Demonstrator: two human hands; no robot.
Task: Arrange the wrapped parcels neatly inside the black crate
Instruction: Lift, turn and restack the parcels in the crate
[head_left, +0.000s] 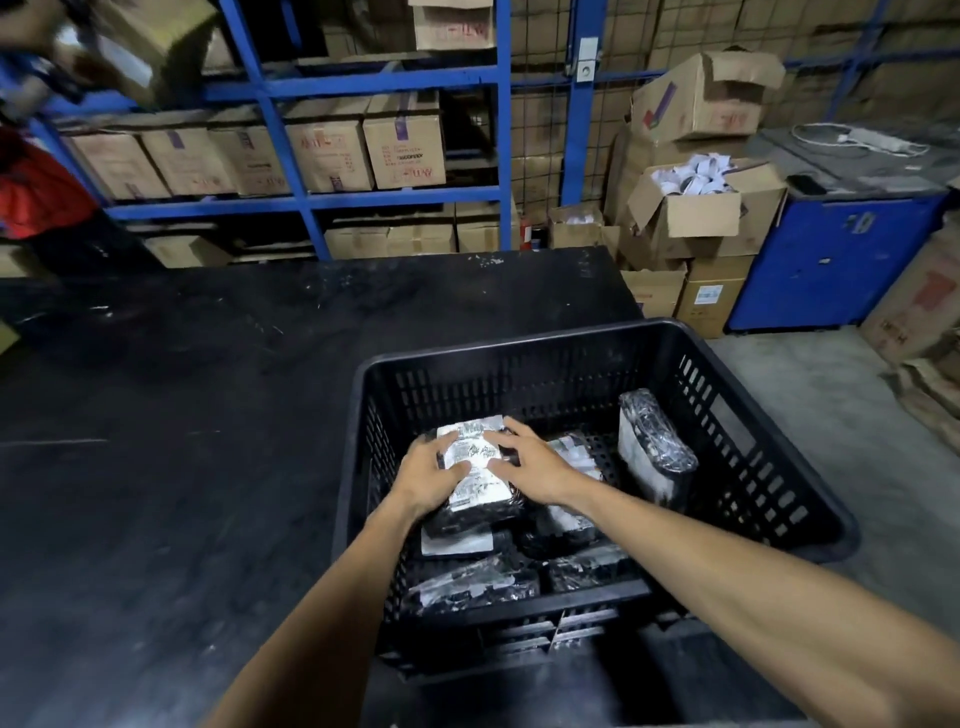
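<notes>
My left hand (434, 470) is pressed on the near-left side of a black plastic-wrapped parcel with a white shipping label (475, 475), thumb lying across the label, while my right hand (524, 462) covers its right edge with fingers spread over the top. Both hands are closed loosely on that one parcel, gripping it from either side; I cannot tell whether it is lifted or already resting on the layer beneath.

The parcel sits in the left half of the slotted black plastic crate (753, 431), which stands at the right edge of the scuffed black worktable (182, 415). Under and around it lie more black wrapped parcels: one flat at the near-left corner (470, 584), one beside it at the near wall (587, 569), and another just right of my right wrist (571, 457). A further wrapped parcel stands on edge (654, 441) towards the right wall, apart from the rest.

I judge I am mid-placement, squaring this parcel on the left stack. Next it wants pressing flat and aligning with the crate's left wall, then letting go. The upright parcel looks like the one to lay down afterwards, into the bare floor at the far right.
</notes>
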